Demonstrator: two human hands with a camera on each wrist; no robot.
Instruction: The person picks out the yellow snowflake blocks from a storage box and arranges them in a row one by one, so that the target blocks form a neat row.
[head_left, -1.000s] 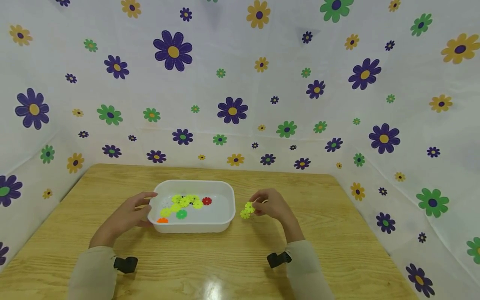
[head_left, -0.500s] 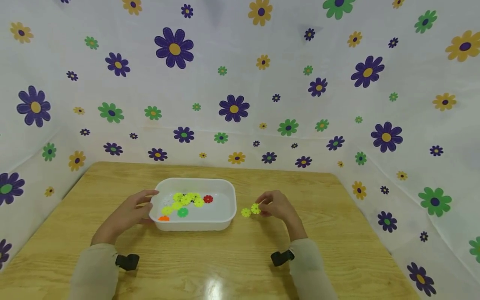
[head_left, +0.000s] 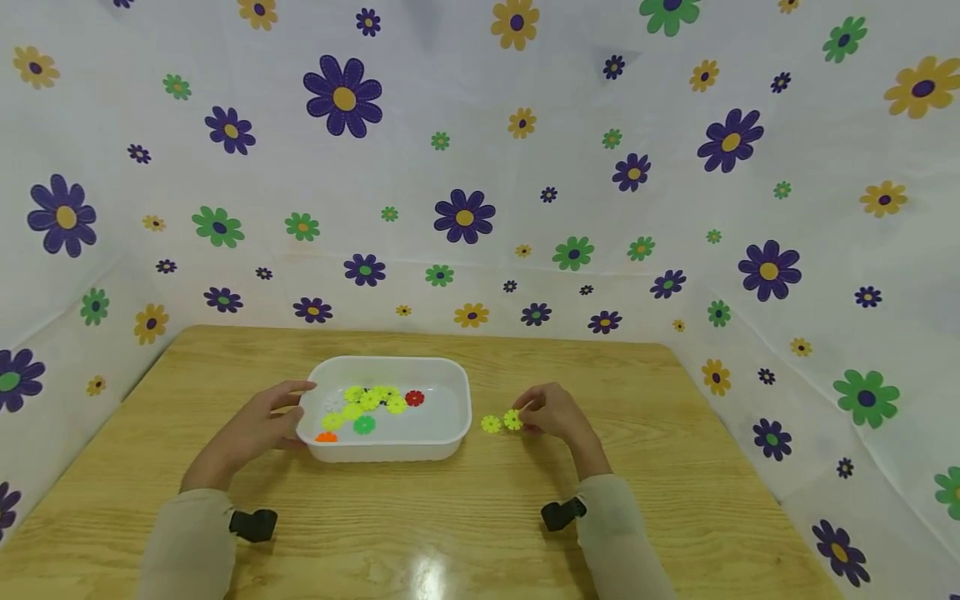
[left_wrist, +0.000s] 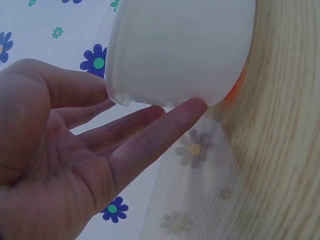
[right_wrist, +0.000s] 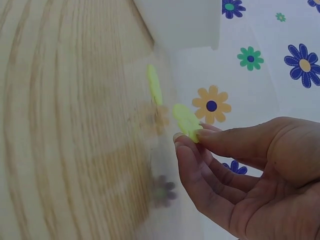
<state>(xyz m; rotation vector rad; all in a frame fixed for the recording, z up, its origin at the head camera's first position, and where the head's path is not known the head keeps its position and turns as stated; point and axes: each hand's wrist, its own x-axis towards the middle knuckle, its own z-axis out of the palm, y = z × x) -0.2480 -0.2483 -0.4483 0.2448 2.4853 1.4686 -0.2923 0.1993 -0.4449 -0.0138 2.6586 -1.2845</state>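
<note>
Stretched in from between seven and eight o'clock in the head view with the left arm (head_left: 187,542), and from five o'clock with the right arm (head_left: 618,533), pale-sleeved on both. Spreading the left hand (head_left: 253,432) with long fingers (left_wrist: 155,134) toward two o'clock. Angling the right hand (head_left: 557,415) toward ten, pinching with thumb (right_wrist: 240,142) and forefinger (right_wrist: 188,162), bending the other fingers (right_wrist: 227,185) loosely.

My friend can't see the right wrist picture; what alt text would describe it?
A right hand pinches a small yellow piece between thumb and fingers, near a second yellow piece on a wooden table. Part of a white tray shows at the top, with a flower-patterned backdrop on the right.
</note>
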